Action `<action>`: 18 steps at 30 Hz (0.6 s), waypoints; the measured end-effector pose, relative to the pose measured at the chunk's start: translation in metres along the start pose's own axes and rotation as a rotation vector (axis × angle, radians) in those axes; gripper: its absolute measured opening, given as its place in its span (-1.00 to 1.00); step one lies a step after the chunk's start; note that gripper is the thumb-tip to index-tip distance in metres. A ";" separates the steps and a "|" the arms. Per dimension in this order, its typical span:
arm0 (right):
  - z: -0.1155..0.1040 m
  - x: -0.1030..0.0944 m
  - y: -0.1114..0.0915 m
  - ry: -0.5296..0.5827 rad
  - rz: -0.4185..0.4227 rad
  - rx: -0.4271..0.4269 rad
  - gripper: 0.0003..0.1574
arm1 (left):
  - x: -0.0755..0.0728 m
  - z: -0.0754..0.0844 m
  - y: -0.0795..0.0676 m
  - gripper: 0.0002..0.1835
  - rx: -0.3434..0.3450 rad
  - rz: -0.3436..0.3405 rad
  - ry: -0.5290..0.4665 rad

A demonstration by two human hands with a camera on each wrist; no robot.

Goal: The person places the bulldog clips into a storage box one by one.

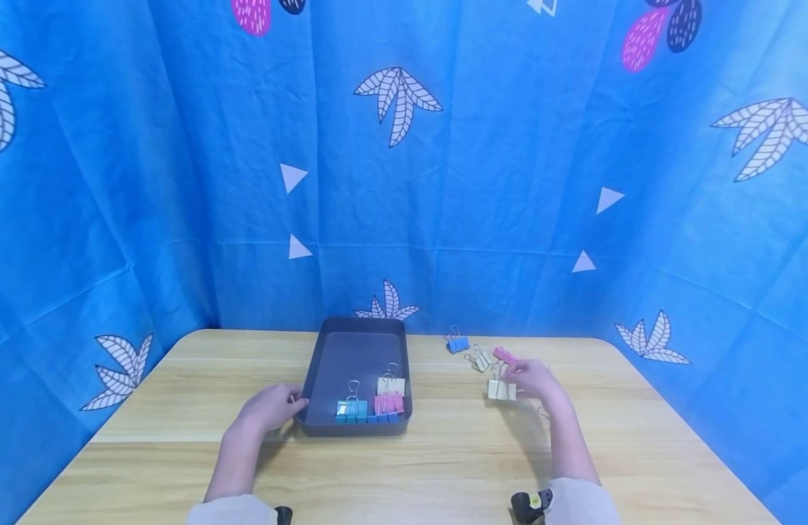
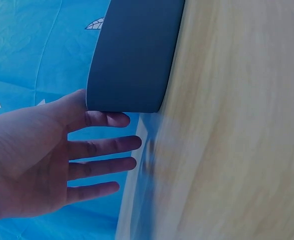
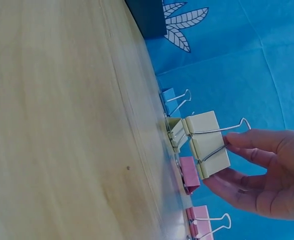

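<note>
My left hand point(image 1: 270, 407) is at the near left corner of a dark grey tray point(image 1: 358, 324). Its thumb goes over the rim and the index finger lies along the outer side, while the other fingers stretch out straight in the left wrist view. A large cream binder clip point(image 3: 210, 144) hangs from my right hand point(image 3: 274, 167), which pinches it by its wire handles and body above the table's right half. Behind it, on the table, are a blue binder clip point(image 1: 459, 345), a smaller cream binder clip point(image 1: 482, 360) and a pink binder clip point(image 1: 505, 355).
Inside the tray, near its front, stand a teal binder clip point(image 1: 351, 410), a pink one point(image 1: 389, 403), a cream one point(image 1: 392, 386) and a blue one point(image 1: 383, 418). Another pink clip point(image 3: 201, 221) sits close to the right hand. A blue curtain point(image 1: 404, 204) surrounds the wooden table point(image 1: 404, 481).
</note>
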State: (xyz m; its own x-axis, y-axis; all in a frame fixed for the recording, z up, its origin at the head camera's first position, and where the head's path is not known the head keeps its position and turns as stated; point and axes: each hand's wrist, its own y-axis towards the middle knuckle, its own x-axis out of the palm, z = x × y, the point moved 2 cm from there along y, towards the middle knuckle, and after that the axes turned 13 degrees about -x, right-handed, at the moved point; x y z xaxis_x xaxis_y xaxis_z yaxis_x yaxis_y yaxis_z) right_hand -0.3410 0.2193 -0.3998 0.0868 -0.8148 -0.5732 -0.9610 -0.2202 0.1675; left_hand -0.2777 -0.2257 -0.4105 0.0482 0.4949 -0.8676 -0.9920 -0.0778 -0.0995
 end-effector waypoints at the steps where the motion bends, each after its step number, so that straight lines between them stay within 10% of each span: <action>1: 0.000 0.000 0.000 0.005 0.001 -0.002 -0.82 | 0.000 0.000 0.000 -0.75 0.005 0.000 0.004; 18: -0.014 -0.004 -0.004 0.011 0.028 -0.063 -0.76 | 0.000 0.002 -0.002 -0.71 0.001 0.006 0.015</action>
State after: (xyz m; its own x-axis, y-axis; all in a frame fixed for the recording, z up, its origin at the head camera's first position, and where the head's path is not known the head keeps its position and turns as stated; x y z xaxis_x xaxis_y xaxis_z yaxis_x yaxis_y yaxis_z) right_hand -0.3338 0.2162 -0.3871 0.0631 -0.8268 -0.5589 -0.9447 -0.2300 0.2337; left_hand -0.2761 -0.2242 -0.4094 0.0441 0.4814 -0.8754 -0.9924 -0.0794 -0.0937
